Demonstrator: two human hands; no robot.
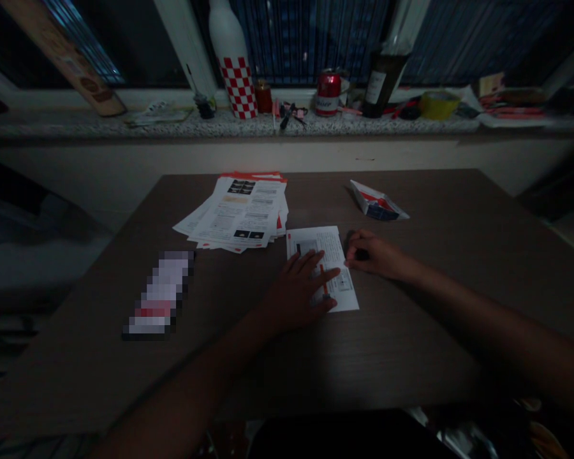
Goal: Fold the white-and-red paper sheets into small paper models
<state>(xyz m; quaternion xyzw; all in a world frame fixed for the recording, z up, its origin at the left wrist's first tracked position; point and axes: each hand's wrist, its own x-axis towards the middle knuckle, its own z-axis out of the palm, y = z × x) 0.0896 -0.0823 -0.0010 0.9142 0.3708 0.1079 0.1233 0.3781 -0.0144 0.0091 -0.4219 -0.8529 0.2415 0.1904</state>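
Note:
A white printed sheet, folded to a narrow strip (pixel 332 245), lies on the brown table (pixel 435 306) in front of me. My left hand (pixel 300 288) rests flat on its lower half with fingers stretched out. My right hand (pixel 372 254) sits at the sheet's right edge, fingers curled and pressed down on the table beside it; I cannot make out anything inside them.
A stack of printed leaflets (pixel 242 213) lies behind the sheet. A folded paper piece (pixel 377 203) sits at the back right, a blurred-out flat object (pixel 159 293) at the left. The window sill (pixel 124 124) holds bottles, a red can (pixel 328 92) and clutter.

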